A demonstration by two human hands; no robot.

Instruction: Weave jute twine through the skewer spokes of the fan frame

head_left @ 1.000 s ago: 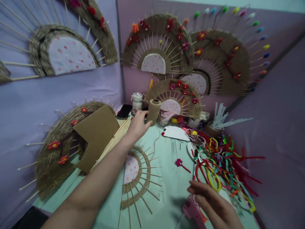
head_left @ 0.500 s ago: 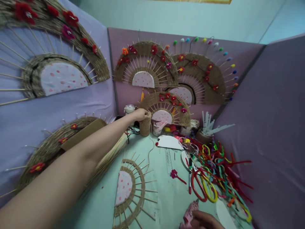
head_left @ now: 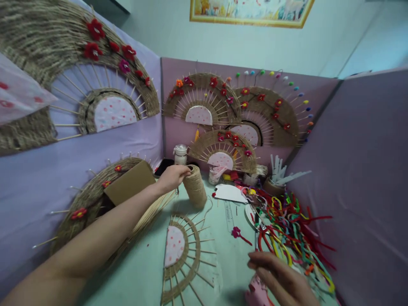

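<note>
My left hand [head_left: 174, 176] pinches the top rim of a tall twine spool [head_left: 195, 189], which leans over the green tabletop. My right hand [head_left: 280, 276] hovers at the lower right with its fingers stretched and somewhat apart, above a pink object [head_left: 257, 292] partly hidden beneath it. Between the hands lies a half-circle fan frame [head_left: 197, 250] of thin sticks and twine, with a dotted cloth centre [head_left: 174, 245]. A magenta flower [head_left: 236, 232] on a red stem rests to the right of the frame.
Scissors [head_left: 264, 240] and a heap of colourful pipe cleaners [head_left: 296, 229] cover the right side. White strips stand in a holder [head_left: 274, 186] at the back right. A glass jar [head_left: 180, 155] stands behind the spool. Finished fans [head_left: 219, 142] line the back; a cardboard piece [head_left: 130, 182] is at left.
My left hand has brought the spool nearer and tilted it. My right hand has risen and spread further into view. The whole view has shifted, showing more of the wall picture.
</note>
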